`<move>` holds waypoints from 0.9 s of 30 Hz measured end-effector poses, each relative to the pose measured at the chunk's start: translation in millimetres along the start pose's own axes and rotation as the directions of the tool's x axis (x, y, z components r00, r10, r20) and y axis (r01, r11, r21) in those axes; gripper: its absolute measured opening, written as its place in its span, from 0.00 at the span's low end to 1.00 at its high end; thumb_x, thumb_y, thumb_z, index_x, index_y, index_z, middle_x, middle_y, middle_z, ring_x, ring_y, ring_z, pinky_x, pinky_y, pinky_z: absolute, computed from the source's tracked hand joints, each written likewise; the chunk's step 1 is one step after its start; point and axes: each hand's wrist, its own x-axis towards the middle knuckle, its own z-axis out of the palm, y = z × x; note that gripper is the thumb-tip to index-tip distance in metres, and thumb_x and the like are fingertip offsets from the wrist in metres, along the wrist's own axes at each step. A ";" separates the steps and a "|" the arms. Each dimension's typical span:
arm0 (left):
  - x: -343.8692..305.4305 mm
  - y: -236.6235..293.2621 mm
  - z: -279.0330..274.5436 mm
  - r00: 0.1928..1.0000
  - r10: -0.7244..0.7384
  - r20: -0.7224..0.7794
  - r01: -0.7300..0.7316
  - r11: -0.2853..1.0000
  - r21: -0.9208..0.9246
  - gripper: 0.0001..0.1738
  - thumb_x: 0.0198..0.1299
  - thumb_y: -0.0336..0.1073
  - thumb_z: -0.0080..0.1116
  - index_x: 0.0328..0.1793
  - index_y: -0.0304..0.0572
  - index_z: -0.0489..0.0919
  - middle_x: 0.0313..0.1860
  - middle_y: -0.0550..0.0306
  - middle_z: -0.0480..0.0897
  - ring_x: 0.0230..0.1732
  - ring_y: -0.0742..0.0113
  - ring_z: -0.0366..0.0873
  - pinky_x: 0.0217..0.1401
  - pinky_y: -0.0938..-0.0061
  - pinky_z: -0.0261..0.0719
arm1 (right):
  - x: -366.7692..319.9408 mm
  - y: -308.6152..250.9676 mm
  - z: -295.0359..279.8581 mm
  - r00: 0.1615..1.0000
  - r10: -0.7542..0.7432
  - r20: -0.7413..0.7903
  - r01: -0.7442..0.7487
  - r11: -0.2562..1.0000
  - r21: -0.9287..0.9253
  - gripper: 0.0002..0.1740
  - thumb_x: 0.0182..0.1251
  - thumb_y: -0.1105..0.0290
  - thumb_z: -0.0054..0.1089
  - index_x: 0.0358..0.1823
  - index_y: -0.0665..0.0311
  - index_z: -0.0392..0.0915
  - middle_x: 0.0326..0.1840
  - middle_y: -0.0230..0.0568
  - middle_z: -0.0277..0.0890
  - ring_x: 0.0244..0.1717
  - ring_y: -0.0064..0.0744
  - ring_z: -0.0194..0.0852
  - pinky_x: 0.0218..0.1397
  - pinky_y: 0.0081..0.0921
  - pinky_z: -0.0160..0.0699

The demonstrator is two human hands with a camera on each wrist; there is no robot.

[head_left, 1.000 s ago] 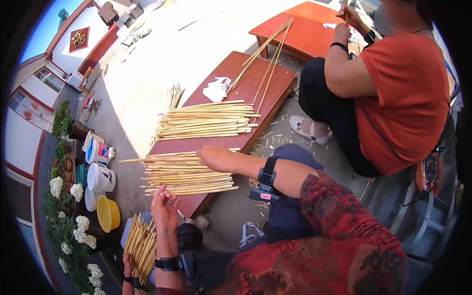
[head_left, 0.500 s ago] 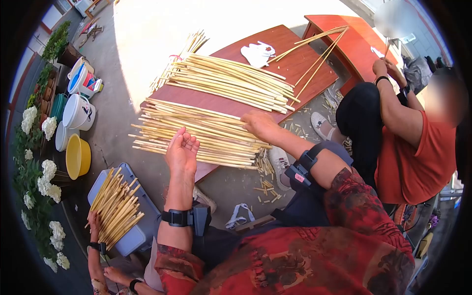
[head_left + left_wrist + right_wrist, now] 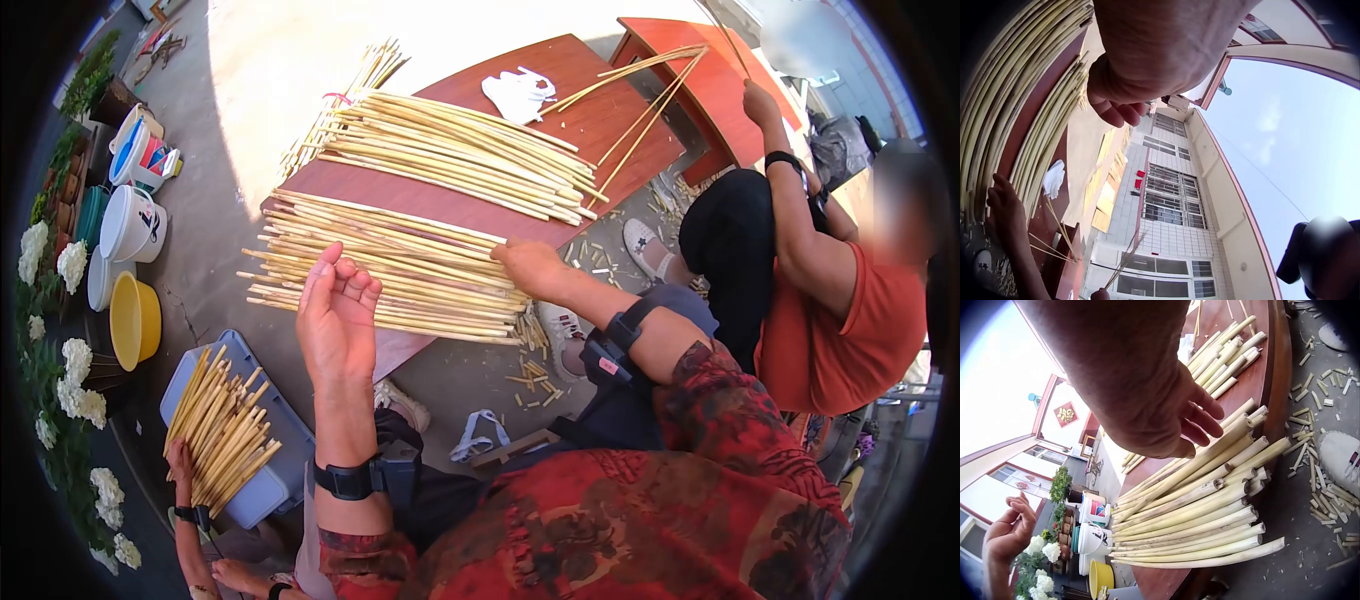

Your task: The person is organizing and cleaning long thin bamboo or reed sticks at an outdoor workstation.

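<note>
A near bundle of pale peeled sticks (image 3: 400, 270) lies across the low reddish-brown table (image 3: 450, 205), with a second bundle (image 3: 460, 150) beyond it. My right hand (image 3: 530, 268) is at the right ends of the near bundle; in the right wrist view that hand (image 3: 1194, 415) has its fingers loosely bent over the stick ends (image 3: 1241, 481). My left hand (image 3: 338, 315) is raised palm up above the left part of the near bundle, fingers relaxed and holding nothing. The left wrist view shows the left hand (image 3: 1147, 69) away from the sticks.
A person in an orange shirt (image 3: 820, 310) sits at right by a red table (image 3: 690, 75), holding up a thin stick. Another person's hand (image 3: 180, 460) touches sticks on a grey-blue lid (image 3: 285, 465) at lower left. Buckets (image 3: 132, 222) and white flowers line the left; cut pieces litter the ground.
The head view has swung downward and rightward. My right hand has moved from over the near bundle to its right ends. The other person's stick is raised higher.
</note>
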 end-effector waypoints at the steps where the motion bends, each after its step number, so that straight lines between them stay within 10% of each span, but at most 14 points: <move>1: -1.0 -1.5 1.2 1.000 0.001 0.008 -0.001 1.000 0.001 0.15 0.61 0.33 0.44 0.51 0.34 0.68 0.31 0.62 0.72 0.32 0.72 0.70 0.39 0.76 0.72 | -1.6 -0.3 -1.2 0.999 -0.004 0.033 0.004 1.000 -0.021 0.13 0.56 0.76 0.41 0.41 0.65 0.73 0.41 0.50 0.72 0.45 0.47 0.71 0.45 0.35 0.71; 8: 0.7 -8.9 6.6 1.000 -0.009 0.012 0.009 1.000 0.012 0.14 0.61 0.33 0.42 0.51 0.34 0.68 0.31 0.62 0.72 0.32 0.72 0.70 0.39 0.75 0.73 | -11.3 5.6 -31.8 0.998 0.035 -0.056 -0.032 0.998 0.046 0.15 0.57 0.74 0.41 0.45 0.66 0.72 0.43 0.52 0.72 0.46 0.47 0.70 0.47 0.36 0.70; 10: 3.7 -9.5 9.2 1.000 -0.011 0.017 0.011 1.000 0.017 0.14 0.61 0.32 0.42 0.51 0.34 0.68 0.30 0.61 0.72 0.32 0.72 0.70 0.39 0.74 0.73 | -10.6 9.6 -59.6 0.993 0.095 -0.069 -0.062 0.923 0.381 0.16 0.57 0.73 0.41 0.46 0.67 0.72 0.40 0.53 0.74 0.44 0.47 0.71 0.47 0.35 0.69; 14: 8.3 -10.5 14.0 1.000 0.003 0.008 -0.003 1.000 -0.011 0.14 0.61 0.30 0.41 0.50 0.31 0.68 0.29 0.58 0.74 0.30 0.69 0.73 0.36 0.74 0.75 | 14.8 25.4 -108.3 0.980 0.162 -0.111 -0.096 0.889 0.449 0.15 0.57 0.72 0.44 0.44 0.69 0.72 0.36 0.55 0.74 0.40 0.46 0.73 0.46 0.34 0.69; 16: 9.9 -10.3 13.5 1.000 -0.018 0.022 0.017 1.000 0.025 0.14 0.61 0.31 0.41 0.51 0.34 0.68 0.30 0.61 0.72 0.32 0.71 0.71 0.39 0.75 0.74 | 33.9 49.0 -95.4 0.947 0.017 -0.320 0.066 0.967 0.246 0.15 0.60 0.70 0.45 0.45 0.70 0.71 0.32 0.47 0.73 0.35 0.35 0.71 0.40 0.28 0.69; 20: 13.2 -6.6 12.3 1.000 -0.009 0.011 0.009 0.999 0.032 0.14 0.61 0.31 0.40 0.50 0.34 0.69 0.29 0.61 0.72 0.31 0.71 0.71 0.38 0.75 0.74 | 44.2 63.2 -49.5 0.978 0.186 -0.089 -0.165 0.965 0.203 0.14 0.57 0.73 0.44 0.44 0.69 0.72 0.37 0.52 0.74 0.42 0.45 0.72 0.43 0.33 0.70; 27: 19.3 -7.3 12.3 1.000 -0.028 0.002 0.028 0.999 0.036 0.13 0.61 0.31 0.41 0.49 0.33 0.69 0.29 0.60 0.73 0.30 0.71 0.71 0.37 0.75 0.74 | 51.4 53.6 -8.5 0.986 0.127 -0.112 -0.141 0.981 -0.130 0.10 0.55 0.75 0.43 0.36 0.67 0.73 0.42 0.51 0.70 0.45 0.46 0.71 0.46 0.34 0.72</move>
